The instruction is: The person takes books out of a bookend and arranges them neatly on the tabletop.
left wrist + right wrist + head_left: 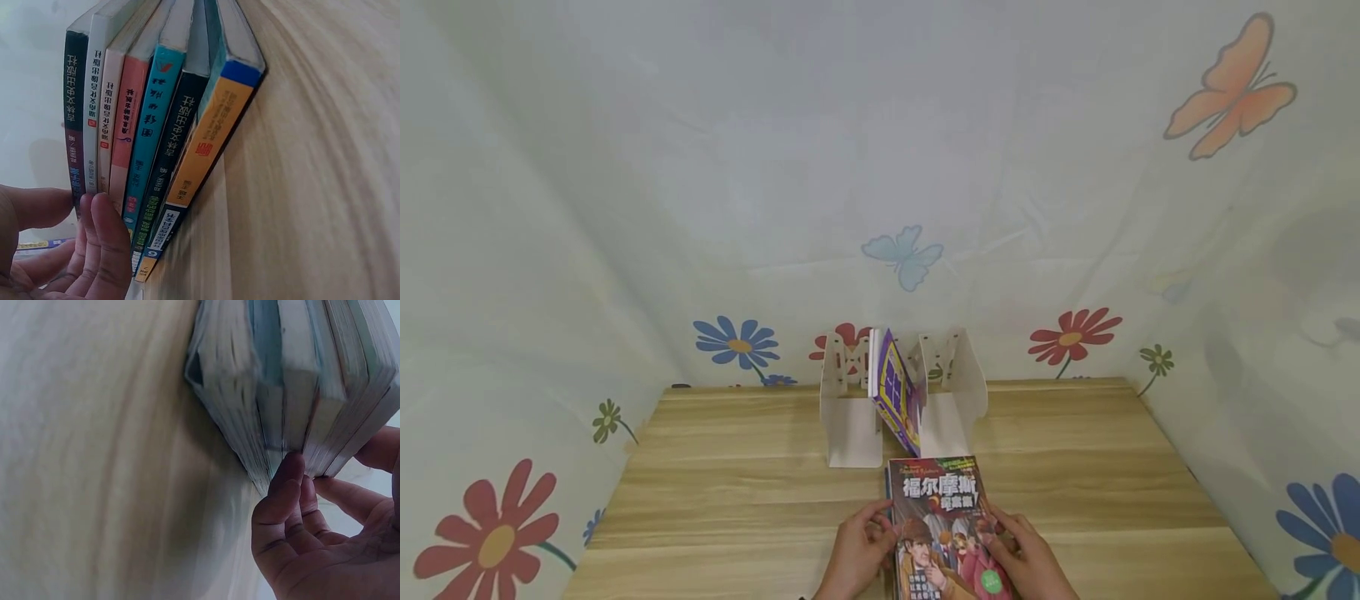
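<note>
A stack of books (936, 537) lies flat at the table's near side, in front of the bookend. On top is a dark-covered paperback with white Chinese lettering and drawn figures. My left hand (856, 548) holds the stack at its spine side; in the left wrist view its thumb is at the top book's dark spine and bent fingertips (97, 206) touch the spines below. At the opposite side my right hand (1028, 557) has its thumb by the top cover and curled fingers (289, 472) against the page edges. The lowest spine is orange and blue (215, 119).
A white bookend rack (855, 437) with upright dividers stands behind the stack. In its middle section a purple and yellow book (897, 387) leans beside a white-edged one. The wood-grain table (722, 483) meets a flower-printed cloth (625, 250) at the back and sides.
</note>
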`<state>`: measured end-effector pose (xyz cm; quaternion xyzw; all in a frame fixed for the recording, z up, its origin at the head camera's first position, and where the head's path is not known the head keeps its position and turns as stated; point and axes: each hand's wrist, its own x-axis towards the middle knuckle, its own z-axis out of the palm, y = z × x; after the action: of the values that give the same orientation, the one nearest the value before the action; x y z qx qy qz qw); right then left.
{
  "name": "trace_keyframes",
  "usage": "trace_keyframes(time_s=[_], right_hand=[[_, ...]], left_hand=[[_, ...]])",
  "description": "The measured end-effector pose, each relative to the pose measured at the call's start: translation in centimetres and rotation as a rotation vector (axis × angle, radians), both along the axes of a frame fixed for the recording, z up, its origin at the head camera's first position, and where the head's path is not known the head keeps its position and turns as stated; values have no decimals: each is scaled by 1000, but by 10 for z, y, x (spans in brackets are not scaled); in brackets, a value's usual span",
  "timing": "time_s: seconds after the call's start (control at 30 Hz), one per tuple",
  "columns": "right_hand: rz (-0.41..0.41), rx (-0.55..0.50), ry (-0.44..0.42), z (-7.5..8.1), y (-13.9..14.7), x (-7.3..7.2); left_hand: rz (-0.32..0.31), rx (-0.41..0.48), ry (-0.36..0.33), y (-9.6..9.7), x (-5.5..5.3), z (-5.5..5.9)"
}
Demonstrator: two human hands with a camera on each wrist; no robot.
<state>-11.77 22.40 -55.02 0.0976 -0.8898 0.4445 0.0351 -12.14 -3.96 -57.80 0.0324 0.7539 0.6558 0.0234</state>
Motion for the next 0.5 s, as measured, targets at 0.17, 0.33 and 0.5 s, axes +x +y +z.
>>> trace_keyframes(time_s=[0.17,0.33,0.5], right_hand=[[0,9,-73,0,0,-1],[12,1,-97,1,1,-2],[-4,17,-113,7,1,-3]], left_hand=[[-2,10,10,-1,1,-1],[0,-15,21,-2,2,0],[26,-86,104,-6,2,5]])
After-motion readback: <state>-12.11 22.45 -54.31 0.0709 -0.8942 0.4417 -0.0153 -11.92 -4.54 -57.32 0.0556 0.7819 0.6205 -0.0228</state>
